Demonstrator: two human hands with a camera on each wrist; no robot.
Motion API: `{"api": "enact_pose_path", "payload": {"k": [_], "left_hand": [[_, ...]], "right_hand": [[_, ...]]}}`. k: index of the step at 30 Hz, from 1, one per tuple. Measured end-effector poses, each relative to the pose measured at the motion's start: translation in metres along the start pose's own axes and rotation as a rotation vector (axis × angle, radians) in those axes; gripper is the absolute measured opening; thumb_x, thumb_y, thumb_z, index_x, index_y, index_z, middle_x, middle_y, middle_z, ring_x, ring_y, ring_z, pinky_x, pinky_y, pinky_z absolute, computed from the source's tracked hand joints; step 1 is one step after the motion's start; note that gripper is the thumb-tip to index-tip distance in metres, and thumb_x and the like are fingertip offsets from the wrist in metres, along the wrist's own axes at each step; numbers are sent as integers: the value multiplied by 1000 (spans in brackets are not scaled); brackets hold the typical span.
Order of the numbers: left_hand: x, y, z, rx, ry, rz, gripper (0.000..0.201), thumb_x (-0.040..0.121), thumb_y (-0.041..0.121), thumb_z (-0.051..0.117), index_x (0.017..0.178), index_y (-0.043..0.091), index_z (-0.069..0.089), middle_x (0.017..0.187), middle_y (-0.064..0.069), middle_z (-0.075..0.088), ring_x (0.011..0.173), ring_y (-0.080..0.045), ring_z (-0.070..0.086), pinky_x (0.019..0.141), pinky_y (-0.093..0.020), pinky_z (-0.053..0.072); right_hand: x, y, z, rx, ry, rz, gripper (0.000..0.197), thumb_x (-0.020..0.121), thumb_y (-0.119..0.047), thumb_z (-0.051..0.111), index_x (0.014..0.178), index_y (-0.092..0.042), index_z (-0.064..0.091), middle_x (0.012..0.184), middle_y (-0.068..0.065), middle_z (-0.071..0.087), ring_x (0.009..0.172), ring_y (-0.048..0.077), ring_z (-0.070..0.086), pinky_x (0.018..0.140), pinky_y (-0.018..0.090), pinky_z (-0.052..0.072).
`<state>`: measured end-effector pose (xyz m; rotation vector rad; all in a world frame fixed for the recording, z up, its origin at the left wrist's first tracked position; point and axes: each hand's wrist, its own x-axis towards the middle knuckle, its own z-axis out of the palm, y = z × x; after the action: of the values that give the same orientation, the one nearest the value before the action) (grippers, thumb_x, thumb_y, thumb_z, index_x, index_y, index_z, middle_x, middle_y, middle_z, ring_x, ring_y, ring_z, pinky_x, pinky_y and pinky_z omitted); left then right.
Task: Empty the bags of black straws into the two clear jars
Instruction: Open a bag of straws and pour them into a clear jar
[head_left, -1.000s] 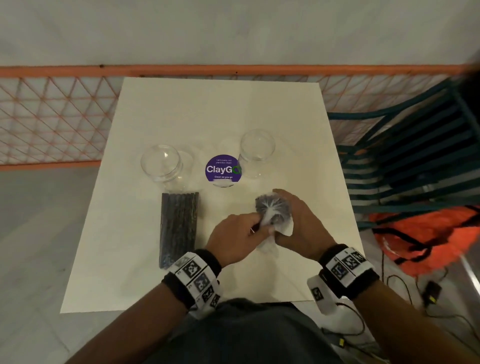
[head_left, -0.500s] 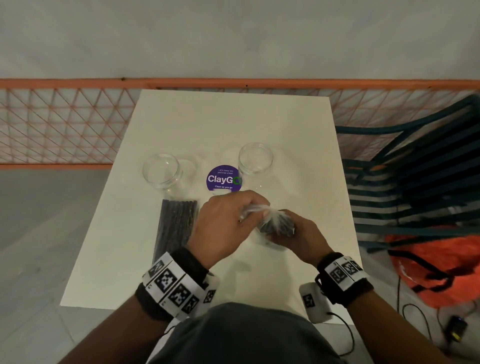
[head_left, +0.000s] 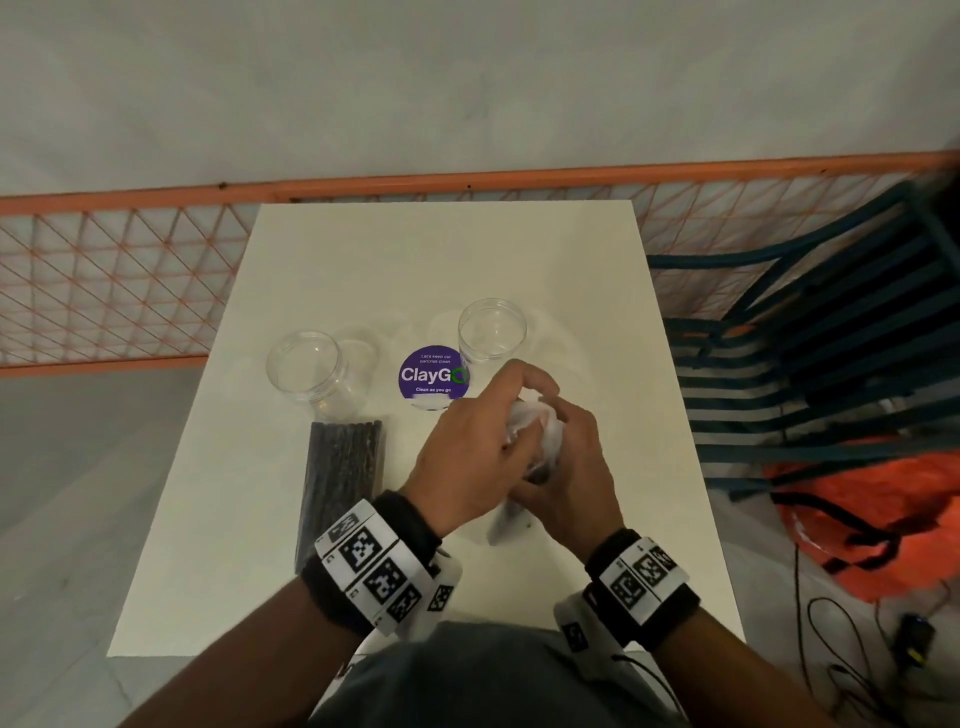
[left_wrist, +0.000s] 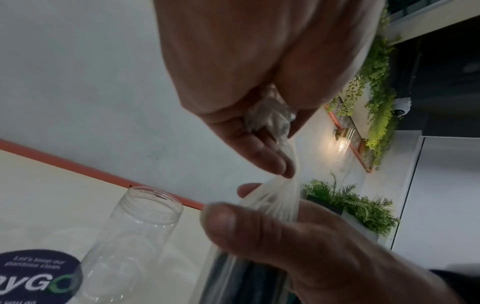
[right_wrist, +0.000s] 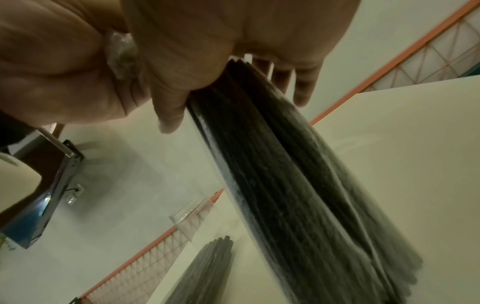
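Both hands hold one clear bag of black straws (right_wrist: 285, 185) upright over the white table (head_left: 447, 260), just in front of the right clear jar (head_left: 492, 330). My right hand (head_left: 571, 447) grips the bundle near its top. My left hand (head_left: 498, 431) pinches the bag's crumpled plastic top (left_wrist: 270, 119) and pulls it taut above the right hand's thumb (left_wrist: 233, 224). The left clear jar (head_left: 306, 366) stands empty and open. A second bag of straws (head_left: 343, 467) lies flat in front of it. The right jar (left_wrist: 137, 236) is empty too.
A round purple sticker (head_left: 434, 376) lies on the table between the jars. An orange mesh railing (head_left: 119, 280) runs behind and to the left of the table. A dark green slatted chair (head_left: 810, 364) and an orange bag (head_left: 878, 519) are on the right.
The left hand has risen from the bag's side to over its top and taken the plastic there. Both hands and the bag have shifted toward the right jar.
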<state>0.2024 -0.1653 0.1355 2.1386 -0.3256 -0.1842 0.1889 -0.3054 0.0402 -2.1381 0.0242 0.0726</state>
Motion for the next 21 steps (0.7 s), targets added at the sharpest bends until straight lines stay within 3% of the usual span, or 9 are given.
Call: {"api": "enact_pose_path", "payload": {"k": [3,6,8,10,14,15,18,21], "left_hand": [[6,-2,-5,20,16,30,21,95,21,56,110,32,66,80,5,74,69,-12,73,67,-40,59],[11,-6,-14,132,37,76,11,95,30,62,96,27,73,79,8,75,67,-7,68,68,-37,56],[11,-9,-17,177,29,111,13,94,35,63,93,27,73,87,8,73,76,-9,65,69,-36,54],[11,-10,-19,181,15,131,20,93,42,60,92,25,69,93,8,69,82,-11,63,70,-34,52],[9,-6,-23,209,30,122,28,96,48,54,86,21,54,67,6,63,53,-9,49,56,-35,47],[10,-4,-24,210,42,123,27,96,47,54,87,21,54,66,5,64,51,-11,50,54,-36,48],[11,-1,-25,166,61,128,25,96,47,55,92,23,58,68,2,70,57,-13,66,56,-41,52],[14,1,-23,114,34,99,22,94,43,63,92,21,64,73,3,72,65,-12,68,61,-37,53]], "right_hand": [[-3,2,-10,62,123,61,85,57,-49,84,125,-36,36,125,-11,46,105,4,52,82,25,53],[0,9,-19,69,33,49,53,67,-42,81,111,-33,52,108,-13,61,95,5,60,83,37,55],[-1,11,-25,0,-23,-12,39,73,-39,78,106,-35,57,107,-20,60,99,9,58,89,40,51],[0,12,-30,-62,-41,-123,41,74,-46,73,112,-40,58,118,-17,54,109,14,51,94,39,47],[7,13,-43,44,44,-67,66,72,-43,78,130,-39,47,129,-8,48,111,6,51,90,20,45],[8,10,-47,70,107,-33,66,72,-44,77,130,-35,47,129,-9,49,111,5,51,90,21,45],[6,3,-56,134,198,-42,49,85,-50,63,126,-26,51,124,-11,57,111,4,55,95,38,50],[0,-6,-54,143,-11,-128,55,83,-55,59,130,-29,47,127,-14,57,117,6,54,97,38,49]]}}
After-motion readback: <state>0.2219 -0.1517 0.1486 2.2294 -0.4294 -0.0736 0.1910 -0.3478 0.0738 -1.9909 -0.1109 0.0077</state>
